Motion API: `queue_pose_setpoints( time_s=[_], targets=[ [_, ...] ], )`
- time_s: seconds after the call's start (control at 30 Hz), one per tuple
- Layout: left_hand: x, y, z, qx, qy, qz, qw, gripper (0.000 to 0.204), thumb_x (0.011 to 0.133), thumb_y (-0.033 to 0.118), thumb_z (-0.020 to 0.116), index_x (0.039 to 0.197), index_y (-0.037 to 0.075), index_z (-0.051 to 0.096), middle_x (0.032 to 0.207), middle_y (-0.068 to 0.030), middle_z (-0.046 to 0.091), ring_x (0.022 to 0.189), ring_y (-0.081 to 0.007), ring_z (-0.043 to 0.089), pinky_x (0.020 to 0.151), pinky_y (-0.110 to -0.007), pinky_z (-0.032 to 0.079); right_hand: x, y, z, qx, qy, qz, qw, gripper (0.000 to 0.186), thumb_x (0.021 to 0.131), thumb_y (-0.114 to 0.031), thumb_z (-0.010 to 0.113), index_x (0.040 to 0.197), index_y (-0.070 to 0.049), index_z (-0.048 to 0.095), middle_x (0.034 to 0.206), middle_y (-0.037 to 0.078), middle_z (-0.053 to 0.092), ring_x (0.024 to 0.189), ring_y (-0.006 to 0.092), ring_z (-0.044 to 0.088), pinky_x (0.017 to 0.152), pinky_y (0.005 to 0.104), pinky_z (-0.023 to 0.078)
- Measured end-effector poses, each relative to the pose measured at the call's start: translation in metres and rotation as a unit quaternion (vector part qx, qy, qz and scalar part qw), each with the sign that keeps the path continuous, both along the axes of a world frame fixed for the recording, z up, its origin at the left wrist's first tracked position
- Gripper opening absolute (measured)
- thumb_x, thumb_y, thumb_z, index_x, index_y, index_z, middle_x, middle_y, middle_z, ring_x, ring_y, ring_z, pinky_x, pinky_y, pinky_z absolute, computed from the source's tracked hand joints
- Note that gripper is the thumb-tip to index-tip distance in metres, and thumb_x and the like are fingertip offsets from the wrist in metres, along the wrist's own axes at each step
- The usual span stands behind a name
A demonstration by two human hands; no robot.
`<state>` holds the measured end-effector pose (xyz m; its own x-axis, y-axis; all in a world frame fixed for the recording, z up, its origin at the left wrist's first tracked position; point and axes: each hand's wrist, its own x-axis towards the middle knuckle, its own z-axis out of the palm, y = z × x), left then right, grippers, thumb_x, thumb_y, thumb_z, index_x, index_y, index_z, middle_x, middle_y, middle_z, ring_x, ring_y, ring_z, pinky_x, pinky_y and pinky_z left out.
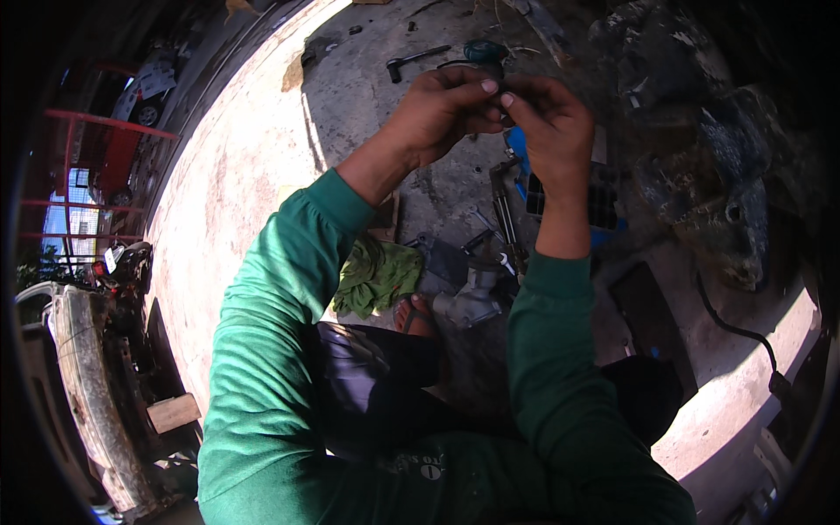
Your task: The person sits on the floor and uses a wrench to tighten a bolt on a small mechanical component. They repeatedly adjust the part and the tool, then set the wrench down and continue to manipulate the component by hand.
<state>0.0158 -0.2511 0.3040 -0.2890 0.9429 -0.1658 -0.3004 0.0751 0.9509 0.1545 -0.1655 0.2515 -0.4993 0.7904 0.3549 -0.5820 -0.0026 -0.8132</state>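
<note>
Concrete floor (245,157), rough and stained, fills the frame, sunlit at the left and shaded at the centre. Both hands are raised together at upper centre. The left hand (442,109) and the right hand (551,118) meet fingertip to fingertip, fingers (490,87) pinched closed around a small dark part (503,120) that is mostly hidden between them; its shape cannot be told. Both forearms wear green ribbed sleeves (280,324).

Below the hands, at centre, lie a blue plastic crate (604,210) with dark square cells, long dark metal tools (505,214), and a grey cast-metal housing (468,302) just beside a sandalled foot (416,315). A crumpled green rag (376,276) lies left of the foot. At the upper centre a dark socket wrench (416,59) rests on the floor, near a teal round object (484,51). Greasy dark engine parts (700,149) occupy the upper right.
</note>
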Motion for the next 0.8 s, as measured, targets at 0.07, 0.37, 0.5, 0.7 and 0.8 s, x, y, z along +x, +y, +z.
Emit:
queue_pose_setpoints(
  time_s=[0.07, 0.37, 0.5, 0.7, 0.8],
  targets=[
    [0.0005, 0.0003, -0.0001, 0.001, 0.007, -0.002, 1.000, 0.016, 0.095, 0.013, 0.065, 0.105, 0.001, 0.061, 0.091, -0.0075, 0.067, 0.078, -0.0163, 0.068, 0.071, -0.032, 0.059, 0.0003, 0.0005, -0.0007, -0.001, 0.000, 0.003, 1.000, 0.015, 0.089, 0.000, 0.068, 0.103, 0.004, 0.068, 0.090, 0.007, 0.071, 0.078, 0.0104, 0.066, 0.067, 0.0253, 0.052],
    [0.0004, 0.0004, -0.0009, 0.006, 0.017, -0.014, 1.000, 0.016, 0.097, 0.016, 0.064, 0.102, 0.002, 0.060, 0.085, -0.0059, 0.066, 0.077, -0.0164, 0.067, 0.069, -0.030, 0.058, -0.0009, 0.0023, -0.0058, -0.007, 0.016, 0.012, 1.000, 0.016, 0.089, 0.000, 0.069, 0.105, 0.005, 0.068, 0.088, 0.008, 0.072, 0.076, 0.0115, 0.066, 0.067, 0.0252, 0.053],
    [-0.0007, 0.0009, -0.0026, 0.010, 0.015, -0.023, 1.000, 0.015, 0.098, 0.017, 0.063, 0.102, 0.003, 0.060, 0.086, -0.0051, 0.066, 0.077, -0.0158, 0.067, 0.069, -0.030, 0.057, 0.0000, 0.0024, -0.0057, -0.008, 0.026, 0.019, 0.999, 0.016, 0.089, 0.000, 0.069, 0.104, 0.005, 0.069, 0.088, 0.008, 0.072, 0.076, 0.0117, 0.067, 0.067, 0.0256, 0.054],
    [-0.0006, 0.0001, -0.0029, 0.017, -0.033, -0.041, 0.998, 0.015, 0.098, 0.018, 0.062, 0.103, 0.004, 0.060, 0.090, -0.0032, 0.066, 0.079, -0.0128, 0.065, 0.071, -0.030, 0.057, 0.0010, -0.0012, 0.0012, -0.002, 0.010, 0.001, 1.000, 0.016, 0.090, -0.001, 0.068, 0.105, 0.005, 0.069, 0.089, 0.008, 0.072, 0.075, 0.0114, 0.067, 0.067, 0.0255, 0.054],
    [0.0011, 0.0001, -0.0021, 0.020, -0.047, -0.045, 0.998, 0.015, 0.098, 0.018, 0.062, 0.104, 0.005, 0.060, 0.092, -0.0029, 0.066, 0.079, -0.0118, 0.064, 0.072, -0.030, 0.056, 0.0014, -0.0016, 0.0017, -0.004, 0.020, 0.006, 1.000, 0.015, 0.090, 0.000, 0.068, 0.105, 0.005, 0.069, 0.088, 0.008, 0.072, 0.076, 0.0113, 0.067, 0.067, 0.0254, 0.054]
  ],
)
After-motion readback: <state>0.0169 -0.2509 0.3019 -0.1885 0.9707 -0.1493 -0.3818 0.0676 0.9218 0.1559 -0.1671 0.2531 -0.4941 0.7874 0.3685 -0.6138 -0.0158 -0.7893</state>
